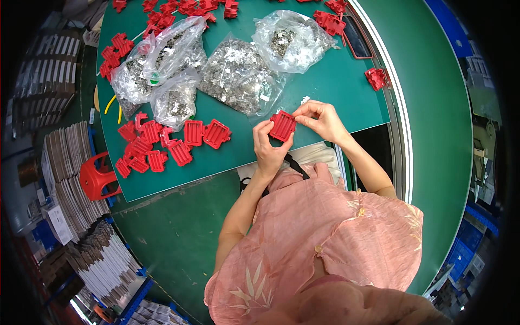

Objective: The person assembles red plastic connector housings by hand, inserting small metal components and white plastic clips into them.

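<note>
My left hand (270, 150) grips a red plastic battery-holder-like part (283, 126) with long parallel slots, thumb on one side and fingers on the other. My right hand (323, 122) is pinched at the part's upper right corner; whatever lies between those fingertips is too small to make out. Just beyond the right hand, a few small white pieces (305, 100) lie on the green table (346, 89). More red slotted parts (218, 134) are grouped on the table to the left of my hands.
Clear plastic bags of small metallic pieces (241, 73) stand across the table's middle. Further red parts (187, 6) are heaped along the far edge. A phone-like dark object (357, 38) lies at the far right. A red stool (97, 176) and stacked cardboard (67, 157) are at left.
</note>
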`<state>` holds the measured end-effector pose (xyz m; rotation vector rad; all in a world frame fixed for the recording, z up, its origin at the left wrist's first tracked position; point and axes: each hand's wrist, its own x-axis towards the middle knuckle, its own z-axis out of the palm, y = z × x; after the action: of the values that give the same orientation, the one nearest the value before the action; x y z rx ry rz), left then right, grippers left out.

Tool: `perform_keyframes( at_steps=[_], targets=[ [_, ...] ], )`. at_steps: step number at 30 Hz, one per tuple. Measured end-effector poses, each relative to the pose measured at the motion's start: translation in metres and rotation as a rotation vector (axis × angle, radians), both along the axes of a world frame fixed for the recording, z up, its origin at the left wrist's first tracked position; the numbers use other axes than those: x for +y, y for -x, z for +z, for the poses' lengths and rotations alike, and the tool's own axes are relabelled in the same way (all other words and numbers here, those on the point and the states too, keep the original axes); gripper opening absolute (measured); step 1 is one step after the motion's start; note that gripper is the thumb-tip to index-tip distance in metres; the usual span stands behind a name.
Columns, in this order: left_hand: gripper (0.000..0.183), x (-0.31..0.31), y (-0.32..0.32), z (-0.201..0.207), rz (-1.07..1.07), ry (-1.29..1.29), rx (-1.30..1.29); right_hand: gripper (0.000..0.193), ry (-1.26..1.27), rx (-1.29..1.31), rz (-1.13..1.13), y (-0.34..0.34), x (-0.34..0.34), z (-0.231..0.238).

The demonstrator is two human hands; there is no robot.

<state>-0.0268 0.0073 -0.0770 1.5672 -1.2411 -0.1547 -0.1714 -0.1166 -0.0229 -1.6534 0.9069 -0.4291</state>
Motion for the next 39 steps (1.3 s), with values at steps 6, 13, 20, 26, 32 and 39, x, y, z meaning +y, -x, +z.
perform_keyframes(
  at_steps=[6, 13, 20, 26, 32, 39],
  targets=[
    [0.06, 0.001, 0.0, -0.001, -0.003, 0.0, 0.004, 0.019, 0.257, -0.008, 0.02, -0.004, 0.012, 0.006],
    [0.058, 0.0, 0.003, -0.006, 0.029, 0.02, 0.007, 0.028, 0.48, 0.102, 0.121, -0.013, 0.012, 0.014],
    [0.059, 0.001, 0.004, 0.0, 0.03, 0.032, -0.005, 0.024, 0.649, 0.095, 0.177, -0.02, 0.007, 0.018],
    [0.057, 0.002, 0.002, -0.002, 0.004, 0.05, 0.006, 0.021, -0.133, 0.096, 0.221, -0.011, -0.026, -0.007],
    [0.057, 0.012, -0.005, 0.001, -0.007, 0.033, -0.012, 0.012, -0.147, -0.005, 0.306, -0.012, -0.022, -0.019],
    [0.059, 0.059, -0.062, 0.02, 0.296, 0.126, -0.153, 0.022, -0.107, -0.09, 0.181, -0.043, -0.006, -0.002]
  ],
)
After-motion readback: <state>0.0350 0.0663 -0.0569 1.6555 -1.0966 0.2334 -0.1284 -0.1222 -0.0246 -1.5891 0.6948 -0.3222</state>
